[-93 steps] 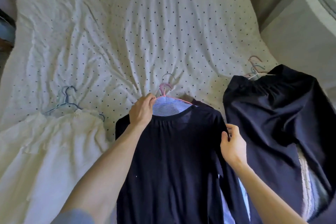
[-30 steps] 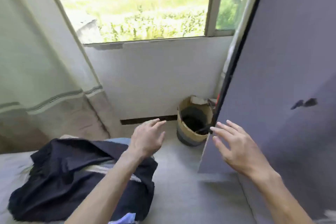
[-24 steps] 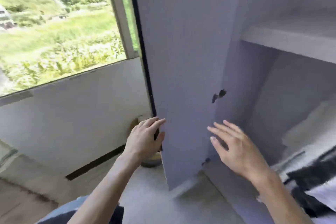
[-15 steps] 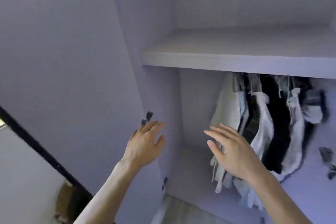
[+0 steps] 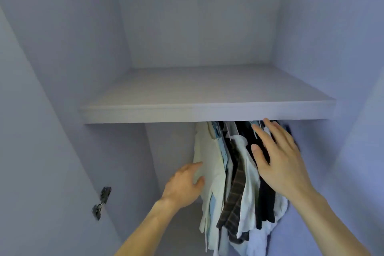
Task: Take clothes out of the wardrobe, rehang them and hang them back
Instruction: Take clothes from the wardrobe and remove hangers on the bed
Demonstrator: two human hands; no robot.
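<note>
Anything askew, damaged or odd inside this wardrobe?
Nothing stands out. The hanging clothes are bunched at the right under the pale grey shelf; the left hand touches the cream garment, and the right hand hovers open.

- Wardrobe point(image 5: 62, 68) panels: smooth matt board, laminate-like finish.
- Shelf point(image 5: 207, 113): same matt board, with a smooth, flat front edge.
- Hinge point(image 5: 101, 201): bare metal with a dull sheen.
- Cream top point(image 5: 209, 162): soft matt cloth, lightly creased.
- Plaid shirt point(image 5: 234, 199): woven cloth, matt.
- White shirt point(image 5: 248, 183): thin smooth cloth, wrinkled.
- Black top point(image 5: 265, 203): matt cloth; weave too dark to make out.
- Hangers point(image 5: 229, 132): thin pale rods; plastic or coated wire, can't tell which.
</note>
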